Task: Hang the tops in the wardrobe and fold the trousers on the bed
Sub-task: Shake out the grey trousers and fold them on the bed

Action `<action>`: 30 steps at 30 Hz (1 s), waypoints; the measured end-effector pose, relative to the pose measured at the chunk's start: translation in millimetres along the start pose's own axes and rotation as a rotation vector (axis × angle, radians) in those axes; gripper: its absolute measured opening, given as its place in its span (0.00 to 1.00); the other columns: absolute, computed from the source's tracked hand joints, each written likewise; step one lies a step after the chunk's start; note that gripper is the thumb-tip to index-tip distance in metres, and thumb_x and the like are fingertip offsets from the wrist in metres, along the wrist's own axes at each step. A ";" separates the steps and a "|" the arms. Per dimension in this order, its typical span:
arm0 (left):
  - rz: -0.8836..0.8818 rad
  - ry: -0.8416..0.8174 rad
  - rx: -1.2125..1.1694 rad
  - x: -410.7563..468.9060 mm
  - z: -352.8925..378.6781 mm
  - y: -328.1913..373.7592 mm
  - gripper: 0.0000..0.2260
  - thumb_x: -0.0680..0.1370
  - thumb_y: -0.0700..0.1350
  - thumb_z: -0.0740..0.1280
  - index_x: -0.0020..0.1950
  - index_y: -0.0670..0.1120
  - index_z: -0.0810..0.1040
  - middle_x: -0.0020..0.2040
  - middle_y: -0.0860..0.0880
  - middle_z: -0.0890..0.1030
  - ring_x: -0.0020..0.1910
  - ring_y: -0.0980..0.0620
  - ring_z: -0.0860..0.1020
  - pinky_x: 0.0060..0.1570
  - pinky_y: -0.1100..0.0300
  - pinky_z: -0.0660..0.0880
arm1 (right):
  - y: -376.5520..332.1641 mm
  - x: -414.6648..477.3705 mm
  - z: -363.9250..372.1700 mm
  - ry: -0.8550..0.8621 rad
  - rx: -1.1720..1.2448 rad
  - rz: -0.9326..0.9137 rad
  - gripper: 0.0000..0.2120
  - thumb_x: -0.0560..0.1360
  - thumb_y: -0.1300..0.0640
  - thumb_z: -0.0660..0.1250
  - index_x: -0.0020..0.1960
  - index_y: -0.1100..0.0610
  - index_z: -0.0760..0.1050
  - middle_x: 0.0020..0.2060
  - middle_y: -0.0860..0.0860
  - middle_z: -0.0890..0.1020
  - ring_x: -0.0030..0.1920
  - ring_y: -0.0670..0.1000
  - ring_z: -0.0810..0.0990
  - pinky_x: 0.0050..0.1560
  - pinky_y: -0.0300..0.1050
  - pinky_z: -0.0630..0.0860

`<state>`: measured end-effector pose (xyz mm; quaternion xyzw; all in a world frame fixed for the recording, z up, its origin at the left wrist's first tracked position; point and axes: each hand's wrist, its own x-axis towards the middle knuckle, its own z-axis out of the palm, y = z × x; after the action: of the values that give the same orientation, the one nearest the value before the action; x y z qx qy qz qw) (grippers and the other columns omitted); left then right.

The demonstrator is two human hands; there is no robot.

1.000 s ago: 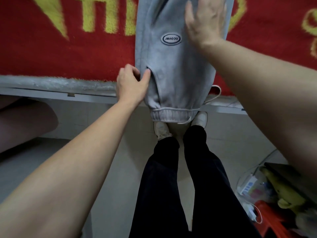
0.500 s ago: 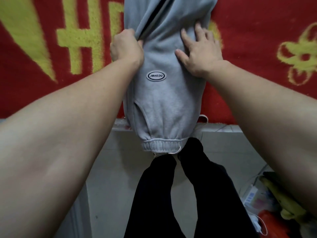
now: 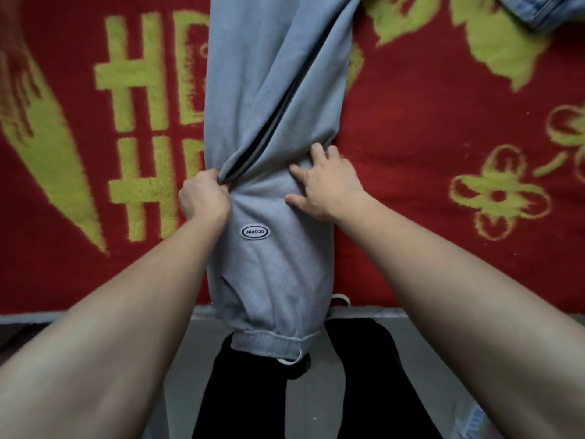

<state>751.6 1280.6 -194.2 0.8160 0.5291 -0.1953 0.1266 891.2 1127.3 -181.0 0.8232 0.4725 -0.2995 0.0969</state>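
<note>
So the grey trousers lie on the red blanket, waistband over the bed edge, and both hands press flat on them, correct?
Not quite. The head view shows only the right hand pressing flat on the grey trousers; the left hand grips a fold of them. The red blanket and overhanging waistband are right.

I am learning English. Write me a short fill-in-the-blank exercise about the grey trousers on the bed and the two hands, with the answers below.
1. The grey sweatpants lie on a blanket whose ground colour is ____.
2. Of the left hand and the right hand, the one gripping a fold of cloth is the ____.
3. The logo patch on the sweatpants is ____ in shape.
Answers: red; left; oval.
</note>
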 end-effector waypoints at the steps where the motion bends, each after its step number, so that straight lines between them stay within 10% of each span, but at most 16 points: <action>1: 0.002 -0.014 -0.004 1.8 -3.5 1.6 0.06 0.77 0.46 0.67 0.49 0.45 0.82 0.49 0.37 0.82 0.53 0.34 0.79 0.50 0.49 0.75 | 3.2 4.7 -9.1 -0.039 0.051 0.008 0.29 0.76 0.33 0.60 0.73 0.44 0.68 0.67 0.57 0.65 0.66 0.61 0.67 0.62 0.52 0.70; 7: 0.107 -0.174 0.028 21.7 -28.7 13.4 0.14 0.70 0.60 0.68 0.41 0.49 0.76 0.49 0.43 0.81 0.51 0.39 0.79 0.43 0.54 0.72 | 23.7 48.8 -68.4 0.064 0.685 0.253 0.17 0.78 0.43 0.61 0.41 0.53 0.79 0.50 0.55 0.84 0.56 0.57 0.81 0.47 0.41 0.70; 13: 0.428 0.007 -0.183 39.3 -40.7 25.7 0.17 0.73 0.63 0.69 0.51 0.51 0.78 0.50 0.46 0.77 0.52 0.44 0.77 0.48 0.51 0.74 | 15.0 109.3 -94.3 0.313 1.219 0.616 0.23 0.73 0.47 0.65 0.64 0.56 0.72 0.58 0.56 0.82 0.58 0.58 0.81 0.61 0.54 0.78; 20: 0.385 0.044 -0.561 53.6 -38.9 6.2 0.09 0.78 0.51 0.68 0.46 0.46 0.79 0.42 0.45 0.81 0.42 0.44 0.78 0.45 0.51 0.72 | -33.4 149.0 -116.3 0.695 1.022 0.420 0.27 0.77 0.56 0.62 0.76 0.56 0.65 0.53 0.50 0.78 0.55 0.51 0.77 0.60 0.42 0.70; 24: 0.180 -0.025 -0.588 74.1 -29.0 -11.2 0.09 0.77 0.51 0.69 0.49 0.46 0.80 0.49 0.43 0.79 0.50 0.44 0.77 0.51 0.57 0.69 | -52.9 170.6 -109.9 0.283 0.883 0.088 0.20 0.82 0.56 0.59 0.72 0.58 0.71 0.56 0.52 0.81 0.57 0.51 0.79 0.62 0.42 0.71; 30: 0.129 -0.009 -0.649 87.4 -30.7 -1.4 0.16 0.74 0.55 0.71 0.54 0.47 0.76 0.51 0.49 0.81 0.51 0.49 0.79 0.56 0.52 0.74 | -35.4 170.8 -96.2 0.543 0.985 0.379 0.17 0.80 0.59 0.60 0.67 0.56 0.75 0.60 0.52 0.80 0.61 0.50 0.78 0.65 0.37 0.69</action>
<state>787.8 1365.0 -206.4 0.7639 0.5105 -0.0118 0.3946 964.1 1311.8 -199.4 0.8884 0.1302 -0.2396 -0.3693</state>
